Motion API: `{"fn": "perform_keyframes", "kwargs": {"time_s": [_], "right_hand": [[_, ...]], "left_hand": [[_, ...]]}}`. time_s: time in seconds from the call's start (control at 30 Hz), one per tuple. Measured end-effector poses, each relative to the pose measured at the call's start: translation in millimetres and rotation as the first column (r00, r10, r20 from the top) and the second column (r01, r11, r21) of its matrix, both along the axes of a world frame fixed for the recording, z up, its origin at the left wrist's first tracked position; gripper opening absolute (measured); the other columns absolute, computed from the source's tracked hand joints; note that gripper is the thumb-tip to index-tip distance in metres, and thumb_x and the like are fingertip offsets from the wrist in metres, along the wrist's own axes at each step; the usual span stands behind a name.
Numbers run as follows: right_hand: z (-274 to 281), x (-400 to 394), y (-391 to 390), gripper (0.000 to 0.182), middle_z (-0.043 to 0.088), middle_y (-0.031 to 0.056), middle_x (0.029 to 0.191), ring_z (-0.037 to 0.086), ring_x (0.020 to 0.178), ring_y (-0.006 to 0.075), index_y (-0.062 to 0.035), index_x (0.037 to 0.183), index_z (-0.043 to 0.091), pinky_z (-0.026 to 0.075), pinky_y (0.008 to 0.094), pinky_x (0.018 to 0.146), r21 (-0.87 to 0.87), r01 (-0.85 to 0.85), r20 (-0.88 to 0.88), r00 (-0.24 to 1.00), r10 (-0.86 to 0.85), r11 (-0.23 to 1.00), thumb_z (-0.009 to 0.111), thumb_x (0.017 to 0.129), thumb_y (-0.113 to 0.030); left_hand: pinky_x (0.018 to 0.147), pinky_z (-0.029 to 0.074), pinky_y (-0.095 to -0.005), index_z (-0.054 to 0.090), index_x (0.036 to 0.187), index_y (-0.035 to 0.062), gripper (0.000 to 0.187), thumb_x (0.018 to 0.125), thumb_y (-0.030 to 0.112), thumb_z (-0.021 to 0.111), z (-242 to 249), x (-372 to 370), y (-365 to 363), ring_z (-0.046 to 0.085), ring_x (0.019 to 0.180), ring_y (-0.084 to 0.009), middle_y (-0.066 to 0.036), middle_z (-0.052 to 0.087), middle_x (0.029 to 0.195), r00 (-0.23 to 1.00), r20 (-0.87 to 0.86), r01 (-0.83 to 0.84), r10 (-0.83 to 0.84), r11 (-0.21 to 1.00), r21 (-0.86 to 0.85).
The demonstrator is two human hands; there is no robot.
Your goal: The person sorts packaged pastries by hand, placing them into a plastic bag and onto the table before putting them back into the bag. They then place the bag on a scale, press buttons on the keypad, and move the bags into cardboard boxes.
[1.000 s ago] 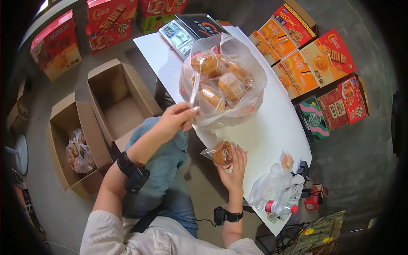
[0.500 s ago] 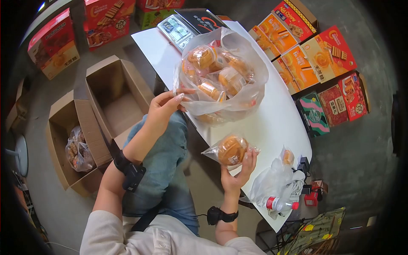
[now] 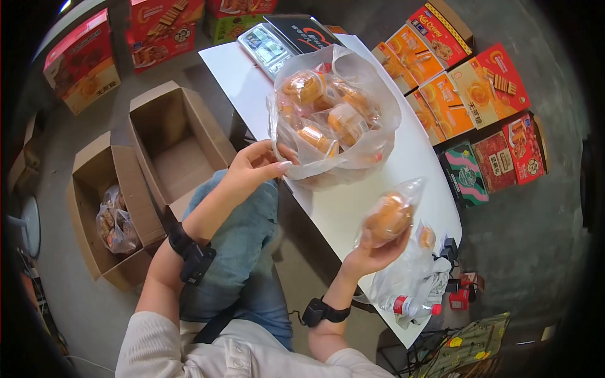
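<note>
A clear plastic bag (image 3: 309, 171) full of individually wrapped bread buns (image 3: 348, 123) sits on the white table. My left hand (image 3: 257, 165) has the near-left edge of this bag between thumb and fingers, some fingertips hidden inside the rim. In my right hand (image 3: 378, 257) is one wrapped bun (image 3: 387, 217), golden brown in a clear wrapper, held up over the table's near-right part. Its wrapper sticks up above the bun. Beyond that hand, another small wrapped bun (image 3: 426, 237) lies by a crumpled plastic bag (image 3: 394, 277).
A digital scale (image 3: 268, 49) stands at the table's far end. A bottle with a red cap (image 3: 413, 307) lies near the right corner of the white table (image 3: 328, 220). Two cardboard boxes (image 3: 189, 126) are on the floor at left, one holding a bag (image 3: 118, 223). Snack boxes (image 3: 469, 101) line the far side.
My right hand has carried the wrapped bun rightward, away from me, and turned it. My left hand has shifted slightly right and down along the bag's rim.
</note>
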State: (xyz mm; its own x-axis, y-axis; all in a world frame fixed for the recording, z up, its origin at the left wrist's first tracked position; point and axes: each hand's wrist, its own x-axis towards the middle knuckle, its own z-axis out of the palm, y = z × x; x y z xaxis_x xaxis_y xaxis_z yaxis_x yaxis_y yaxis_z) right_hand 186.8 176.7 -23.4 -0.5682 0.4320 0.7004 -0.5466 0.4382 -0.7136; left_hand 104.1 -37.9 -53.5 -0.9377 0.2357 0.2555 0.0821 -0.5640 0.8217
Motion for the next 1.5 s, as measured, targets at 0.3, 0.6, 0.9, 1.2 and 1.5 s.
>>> {"fn": "perform_keyframes", "kwargs": {"time_s": [0.3,0.6,0.9,1.2,1.5], "right_hand": [[75,-105,-34,0.071,0.039,0.0173,0.135,0.039,0.124,0.0314,-0.0043,0.129,0.041,0.034,0.0417,0.100,0.484,-0.397,0.017,0.895,0.445,0.780,0.073,0.066,-0.011],[89,-184,-46,0.053,0.039,0.0144,0.136,0.041,0.123,0.0288,-0.0174,0.124,0.052,0.029,0.0462,0.102,0.714,-0.597,0.688,0.695,-0.209,0.366,0.065,0.072,-0.024],[59,-165,-39,0.043,0.038,0.0176,0.136,0.032,0.128,0.0339,-0.0102,0.125,0.049,0.015,0.0528,0.107,0.830,-0.491,0.499,0.866,0.039,0.266,0.055,0.083,-0.020],[20,-71,49,0.032,0.059,0.0113,0.110,0.053,0.107,0.0265,-0.0015,0.107,0.057,0.037,0.0369,0.095,0.497,-0.176,0.145,0.982,0.118,0.850,0.044,0.078,0.003],[-78,-38,226,0.040,0.052,0.0165,0.116,0.045,0.113,0.0304,-0.0008,0.115,0.050,0.035,0.0382,0.096,0.696,0.200,0.321,0.773,-0.547,0.690,0.051,0.075,0.002]], "left_hand": [[0.078,0.043,-0.0252,0.061,0.096,0.0016,0.017,0.082,0.011,0.061,-6,-4,-1,0.054,0.088,-0.0106,-0.006,0.058,0.102,0.995,-0.094,-0.006,0.015,0.995,0.096],[0.097,0.032,-0.0351,0.064,0.088,0.0027,0.013,0.078,0.011,0.062,-4,-2,0,0.040,0.114,-0.0197,-0.009,0.044,0.124,0.954,-0.237,-0.170,0.183,0.983,0.074],[0.100,0.028,-0.0372,0.063,0.088,0.0060,0.017,0.074,0.014,0.062,-5,1,-7,0.034,0.120,-0.0229,-0.010,0.039,0.133,0.816,-0.445,-0.485,0.368,0.855,-0.182],[0.100,0.029,-0.0370,0.061,0.092,0.0026,0.020,0.075,0.011,0.061,-1,1,-1,0.039,0.117,-0.0233,-0.013,0.042,0.126,0.835,-0.427,-0.427,0.347,0.898,-0.106],[0.097,0.033,-0.0355,0.057,0.097,0.0007,0.023,0.076,0.010,0.059,-5,2,-1,0.043,0.112,-0.0221,-0.012,0.046,0.119,0.892,-0.365,-0.344,0.266,0.924,-0.167]]}}
